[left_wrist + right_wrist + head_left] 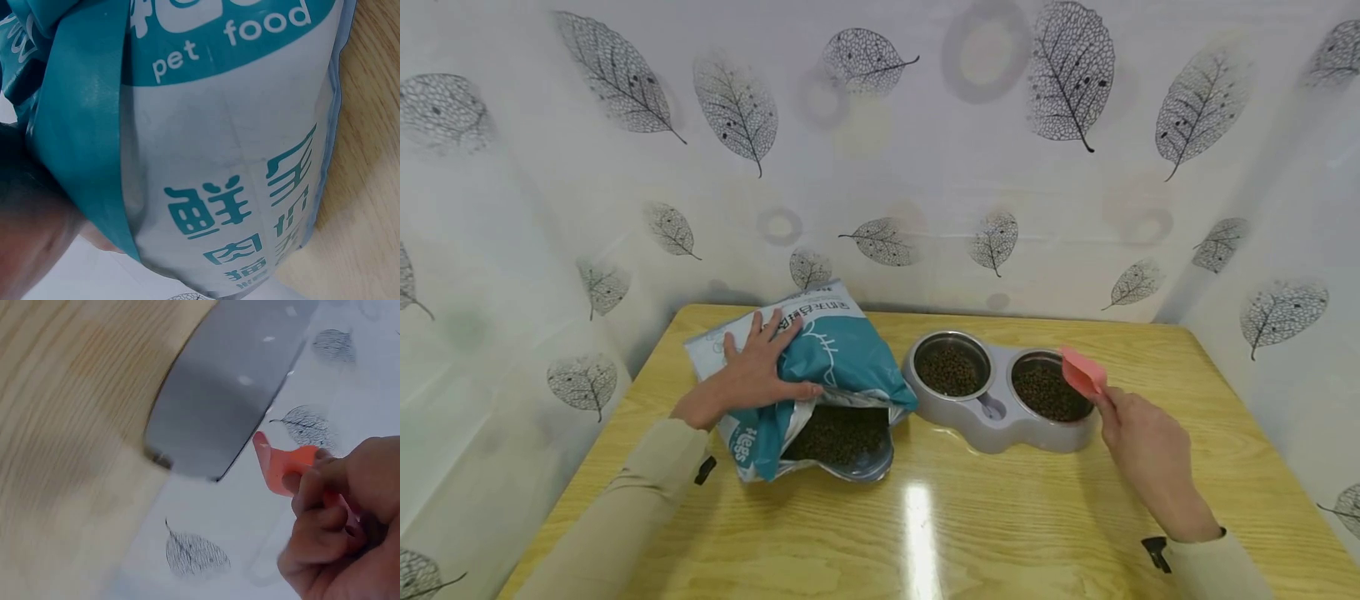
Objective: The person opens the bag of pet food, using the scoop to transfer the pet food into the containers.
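My left hand (752, 371) rests with spread fingers on a teal and white pet food bag (842, 354) lying on its side. The bag's mouth gapes toward me, showing brown kibble (838, 433) inside. With curled fingers my right hand (1150, 442) grips the handle of a pink scoop (1084, 372), which is tilted over the right rim of a double pet bowl (1000, 425). Kibble lies in both the left steel bowl (951, 371) and the right steel bowl (1048, 393). In the right wrist view, the scoop (284, 465) appears beside the bowl stand's grey side (212, 406).
All of this stands on a yellow wood-grain table (1000, 517). A pale curtain (910, 167) with leaf prints hangs close behind the table's back edge and along both sides. The bag's right corner lies right at the bowl stand.
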Tool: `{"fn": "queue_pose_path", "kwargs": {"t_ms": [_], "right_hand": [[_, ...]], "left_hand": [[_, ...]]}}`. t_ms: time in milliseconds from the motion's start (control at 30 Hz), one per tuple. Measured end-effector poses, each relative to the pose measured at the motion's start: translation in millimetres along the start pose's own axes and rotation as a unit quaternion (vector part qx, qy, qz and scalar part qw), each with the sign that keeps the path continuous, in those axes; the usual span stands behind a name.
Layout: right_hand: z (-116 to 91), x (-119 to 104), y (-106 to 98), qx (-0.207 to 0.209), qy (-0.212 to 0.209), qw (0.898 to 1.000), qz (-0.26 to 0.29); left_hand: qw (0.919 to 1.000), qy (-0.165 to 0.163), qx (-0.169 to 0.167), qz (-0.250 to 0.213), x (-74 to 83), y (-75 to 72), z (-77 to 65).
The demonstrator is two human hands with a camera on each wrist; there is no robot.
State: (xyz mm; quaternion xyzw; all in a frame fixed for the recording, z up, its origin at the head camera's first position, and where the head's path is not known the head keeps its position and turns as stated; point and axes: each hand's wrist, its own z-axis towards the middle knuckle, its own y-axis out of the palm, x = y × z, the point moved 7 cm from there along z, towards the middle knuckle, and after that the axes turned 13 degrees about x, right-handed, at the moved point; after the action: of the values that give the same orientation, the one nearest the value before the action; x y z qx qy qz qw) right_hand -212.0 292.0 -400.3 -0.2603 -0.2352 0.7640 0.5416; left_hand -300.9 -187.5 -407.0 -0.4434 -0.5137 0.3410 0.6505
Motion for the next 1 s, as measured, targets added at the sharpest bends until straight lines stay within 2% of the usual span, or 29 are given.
{"fn": "queue_pose_path", "kwargs": {"t_ms": [100,167,233,300,367,433,500,633,767,1000], "right_hand": [[3.8,-0.6,3.5,-0.049,0.065,0.994,0.077],[4.4,-3.1,8.2,-0.106,0.122,0.978,0.132],[2.2,-7.9,13.4,-0.170,0.184,0.949,0.189],[-1.4,-16.3,18.1,-0.231,0.237,0.911,0.245],[-3.8,-29.2,21.9,-0.266,0.266,0.872,0.313],[-4.6,-45.3,24.6,-0.288,0.269,0.840,0.373],[-4.8,-62.9,26.5,-0.303,0.252,0.815,0.425],[-8.1,-97.0,32.7,-0.342,0.215,0.779,0.479],[-15.2,-126.1,42.5,-0.383,0.195,0.763,0.483],[-23.0,-165.6,59.6,-0.409,0.165,0.754,0.487]], "left_hand": [[1.0000,0.000,0.001,0.000,0.2,0.0,-0.2],[1.0000,0.001,0.001,0.000,0.2,0.0,-0.3],[1.0000,0.001,0.001,0.000,0.3,0.0,-0.1],[1.0000,0.001,0.001,0.000,0.3,0.1,-0.1],[1.0000,0.001,0.001,-0.001,0.5,0.1,-0.4],[1.0000,0.000,0.001,-0.001,0.9,-0.2,-0.6],[1.0000,0.001,0.002,-0.002,1.2,-0.6,-0.9],[1.0000,0.002,0.002,-0.004,1.0,-1.0,-1.3],[1.0000,0.002,0.001,-0.005,0.7,-0.4,-1.6],[1.0000,0.001,0.002,-0.003,1.2,-0.8,-1.5]]}}
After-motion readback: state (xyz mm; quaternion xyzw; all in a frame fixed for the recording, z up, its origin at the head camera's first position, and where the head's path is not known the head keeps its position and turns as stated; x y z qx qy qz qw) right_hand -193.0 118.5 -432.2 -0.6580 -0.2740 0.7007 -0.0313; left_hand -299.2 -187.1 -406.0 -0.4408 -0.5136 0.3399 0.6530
